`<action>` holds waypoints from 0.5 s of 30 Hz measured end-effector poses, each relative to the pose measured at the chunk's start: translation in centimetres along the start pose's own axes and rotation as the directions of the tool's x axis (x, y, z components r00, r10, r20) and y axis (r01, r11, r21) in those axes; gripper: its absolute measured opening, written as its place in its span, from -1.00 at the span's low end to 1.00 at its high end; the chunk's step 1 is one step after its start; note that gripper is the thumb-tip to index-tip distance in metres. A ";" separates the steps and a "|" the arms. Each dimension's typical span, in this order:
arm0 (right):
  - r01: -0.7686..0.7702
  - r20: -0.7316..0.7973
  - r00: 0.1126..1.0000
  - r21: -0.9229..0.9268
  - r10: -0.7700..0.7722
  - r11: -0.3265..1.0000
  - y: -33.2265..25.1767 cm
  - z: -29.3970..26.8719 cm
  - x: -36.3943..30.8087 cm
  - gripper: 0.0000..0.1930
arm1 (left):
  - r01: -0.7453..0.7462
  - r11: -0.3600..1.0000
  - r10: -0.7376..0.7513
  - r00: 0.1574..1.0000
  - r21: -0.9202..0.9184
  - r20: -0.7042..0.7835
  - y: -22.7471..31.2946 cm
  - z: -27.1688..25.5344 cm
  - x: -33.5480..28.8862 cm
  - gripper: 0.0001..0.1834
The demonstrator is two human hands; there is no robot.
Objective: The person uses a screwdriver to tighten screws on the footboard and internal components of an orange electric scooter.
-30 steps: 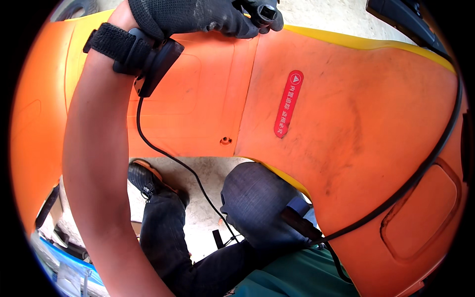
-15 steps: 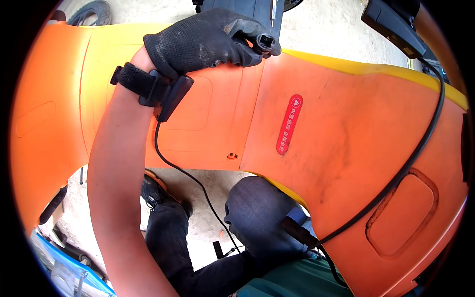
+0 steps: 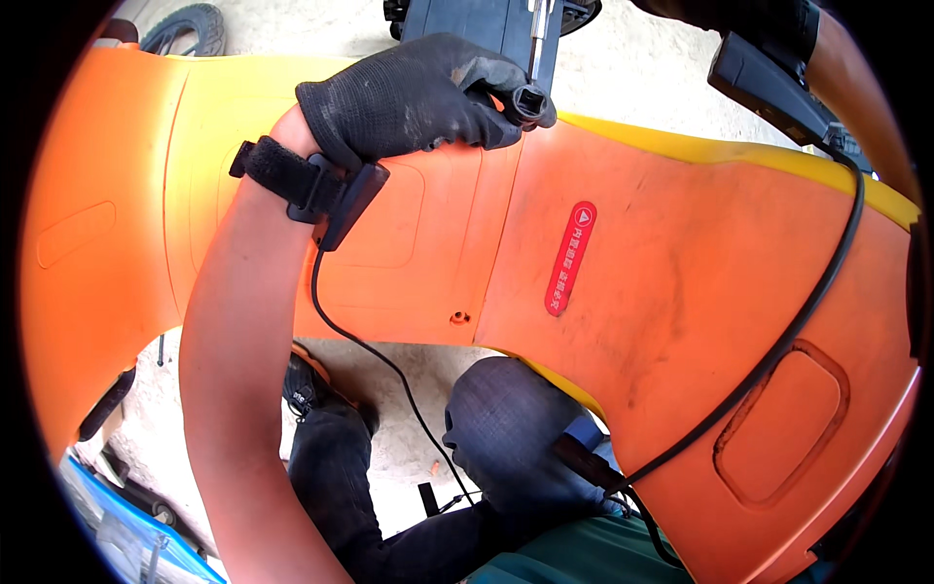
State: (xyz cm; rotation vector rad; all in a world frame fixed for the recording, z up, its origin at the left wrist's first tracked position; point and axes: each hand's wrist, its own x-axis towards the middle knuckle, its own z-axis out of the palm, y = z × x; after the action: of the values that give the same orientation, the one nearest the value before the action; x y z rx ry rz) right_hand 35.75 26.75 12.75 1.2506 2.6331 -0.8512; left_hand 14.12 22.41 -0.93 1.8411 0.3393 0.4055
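My left hand (image 3: 423, 102), in a black knit glove, is closed around a dark metal socket (image 3: 528, 101). The socket's square opening faces up beside the thumb. This hand rests over the far edge of a large orange and yellow plastic body panel (image 3: 389, 282). Past it, a shiny metal shaft (image 3: 538, 44) lies over a dark grey panel (image 3: 462, 34); whether it joins the socket is unclear. At the top right edge, my right hand (image 3: 725, 12), also in dark covering, is mostly cut off, its fingers out of sight.
Black boxes are strapped to both wrists, with the left cable (image 3: 389, 360) and right cable (image 3: 808, 311) crossing the panel. A tyre (image 3: 190, 29) lies at the far left. My bent knee (image 3: 516, 419) is under the panel's near edge. Blue-edged clear plastic (image 3: 146, 535) is at lower left.
The view has shifted slightly, so the panel sits lower. My right hand shows more at the top right. More of the metal shaft is visible. My left hand keeps its grip on the socket.
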 end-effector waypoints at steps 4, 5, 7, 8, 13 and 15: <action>0.014 0.132 0.991 -0.130 0.003 0.991 -0.8 -0.4 0.4 -0.81 | -0.063 0.997 0.066 0.995 0.053 -0.068 -2.0 0.2 -0.2 -0.60; -0.153 0.096 0.985 0.138 0.140 0.979 -0.4 -0.1 0.3 -0.81 | -0.063 0.998 0.065 0.996 0.024 -0.064 -2.0 0.4 0.0 -0.61; -0.392 0.133 0.905 0.626 0.403 0.674 0.9 0.8 0.0 -0.81 | -0.063 0.998 0.061 0.997 -0.032 -0.056 -1.7 0.8 0.2 -0.62; -0.398 0.126 0.898 0.639 0.421 0.658 0.7 1.0 0.2 -0.80 | -0.035 0.999 0.034 0.998 -0.019 -0.062 -1.4 0.9 0.1 -0.63; -0.347 0.126 0.926 0.658 0.356 0.668 -0.3 1.2 0.7 -0.59 | 0.036 0.999 -0.036 0.999 -0.023 -0.013 -0.3 0.9 0.2 -0.66; -0.324 0.133 0.939 0.652 0.318 0.685 -0.9 1.3 0.9 -0.43 | 0.034 0.999 -0.035 0.999 -0.038 -0.008 -0.3 1.0 0.2 -0.68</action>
State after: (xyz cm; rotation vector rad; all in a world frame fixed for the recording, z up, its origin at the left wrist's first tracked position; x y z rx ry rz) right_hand 34.32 26.26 11.77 1.7676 2.0162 -1.8055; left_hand 14.71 21.76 -1.46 1.7948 0.3665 0.3939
